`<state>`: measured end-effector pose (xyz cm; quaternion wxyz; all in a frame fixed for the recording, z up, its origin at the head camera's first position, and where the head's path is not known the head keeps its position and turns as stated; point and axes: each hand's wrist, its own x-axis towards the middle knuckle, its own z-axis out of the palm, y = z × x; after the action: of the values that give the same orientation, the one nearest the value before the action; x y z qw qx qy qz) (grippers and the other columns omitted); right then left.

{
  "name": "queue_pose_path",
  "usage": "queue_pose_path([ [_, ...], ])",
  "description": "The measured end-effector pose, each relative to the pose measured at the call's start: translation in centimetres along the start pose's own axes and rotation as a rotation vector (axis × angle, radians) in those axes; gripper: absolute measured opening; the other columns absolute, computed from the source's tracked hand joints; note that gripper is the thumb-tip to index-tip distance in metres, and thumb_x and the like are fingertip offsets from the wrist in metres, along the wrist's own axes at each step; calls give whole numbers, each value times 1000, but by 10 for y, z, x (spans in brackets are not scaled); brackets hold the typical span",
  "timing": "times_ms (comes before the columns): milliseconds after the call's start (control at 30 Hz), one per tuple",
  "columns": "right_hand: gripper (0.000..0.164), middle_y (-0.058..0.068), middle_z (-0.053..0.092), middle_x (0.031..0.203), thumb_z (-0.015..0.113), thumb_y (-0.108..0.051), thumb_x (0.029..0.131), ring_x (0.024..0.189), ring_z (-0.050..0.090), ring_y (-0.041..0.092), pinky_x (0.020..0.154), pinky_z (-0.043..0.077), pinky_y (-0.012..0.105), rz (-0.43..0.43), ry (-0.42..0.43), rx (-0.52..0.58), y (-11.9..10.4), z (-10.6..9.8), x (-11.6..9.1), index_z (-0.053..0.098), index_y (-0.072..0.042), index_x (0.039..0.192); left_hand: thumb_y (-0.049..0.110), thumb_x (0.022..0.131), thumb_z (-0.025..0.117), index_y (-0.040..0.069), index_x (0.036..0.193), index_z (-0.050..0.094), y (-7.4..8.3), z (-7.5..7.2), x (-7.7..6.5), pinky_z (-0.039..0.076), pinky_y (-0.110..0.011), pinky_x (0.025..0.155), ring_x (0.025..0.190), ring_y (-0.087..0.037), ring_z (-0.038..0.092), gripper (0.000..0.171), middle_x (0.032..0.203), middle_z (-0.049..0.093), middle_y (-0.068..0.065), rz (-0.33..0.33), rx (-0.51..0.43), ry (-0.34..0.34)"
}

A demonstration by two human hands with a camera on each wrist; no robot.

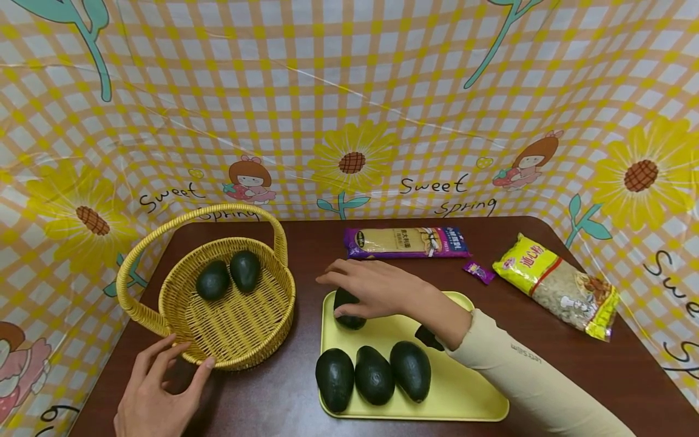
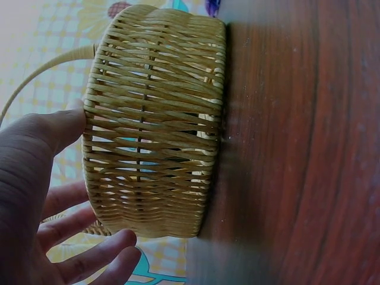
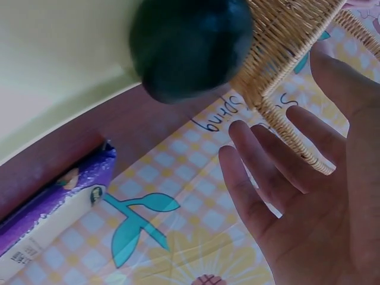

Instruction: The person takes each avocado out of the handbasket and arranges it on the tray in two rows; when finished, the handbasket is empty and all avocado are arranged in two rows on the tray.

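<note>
A yellow wicker basket [image 1: 286, 306] with a tall handle holds two dark green avocados, one on the left [image 1: 213, 280] and one on the right [image 1: 245, 271]. My left hand [image 1: 164, 382] is at its near-left rim, fingers spread and thumb tip touching the rim; the left wrist view shows the basket's woven side [image 2: 154, 124] close by. My right hand [image 1: 377, 290] hovers over an avocado [image 1: 349, 309] at the back-left of a pale yellow tray [image 1: 459, 388], partly covering it. In the right wrist view the fingers stand apart from that avocado [image 3: 190, 47]. Three avocados [image 1: 374, 375] lie along the tray's front.
A dark thing [image 1: 428, 337] shows partly behind the right wrist on the tray. Behind the tray lies a purple pasta packet [image 1: 406, 242], with a small purple wrapper [image 1: 479, 272] beside it. A yellow macaroni bag [image 1: 557, 288] rests at right. Checked cloth [image 1: 349, 73] surrounds the brown table.
</note>
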<state>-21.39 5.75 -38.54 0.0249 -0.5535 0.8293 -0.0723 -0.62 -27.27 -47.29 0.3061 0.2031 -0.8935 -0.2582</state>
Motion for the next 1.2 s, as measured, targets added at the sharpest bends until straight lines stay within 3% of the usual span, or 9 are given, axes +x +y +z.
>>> queue_pose_path([
  [300, 57, 7, 61, 145, 71, -43, 106, 122, 66, 23, 92, 60, 41, -62, 43, -46, -8, -3, 14, 57, -15, 154, 36, 79, 98, 13, 117, 82, -1, 0, 0, 34, -2, 63, 93, -32, 75, 47, 134, 69, -3, 3, 6, 0],
  [800, 58, 9, 61, 145, 69, -42, 107, 126, 65, 25, 99, 58, 39, -86, 21, -47, -21, -7, 41, 55, -12, 155, 37, 79, 98, 16, 116, 82, -3, 1, 1, 35, -5, 62, 93, -29, 74, 46, 135, 68, 0, 0, 12, -3],
  [1067, 58, 8, 61, 144, 68, -43, 108, 124, 65, 22, 96, 58, 37, -101, 10, -57, -26, -6, 53, 54, -14, 156, 36, 78, 99, 17, 117, 83, -4, 1, 1, 35, -5, 62, 92, -28, 73, 47, 136, 69, 1, 0, 9, 8],
  [1200, 58, 7, 62, 142, 68, -44, 108, 121, 66, 22, 94, 59, 37, -105, 13, -96, -28, -6, 59, 54, -16, 156, 37, 79, 98, 17, 116, 83, -3, 2, 1, 41, -10, 61, 92, -28, 74, 45, 136, 69, 1, -9, 9, -8],
])
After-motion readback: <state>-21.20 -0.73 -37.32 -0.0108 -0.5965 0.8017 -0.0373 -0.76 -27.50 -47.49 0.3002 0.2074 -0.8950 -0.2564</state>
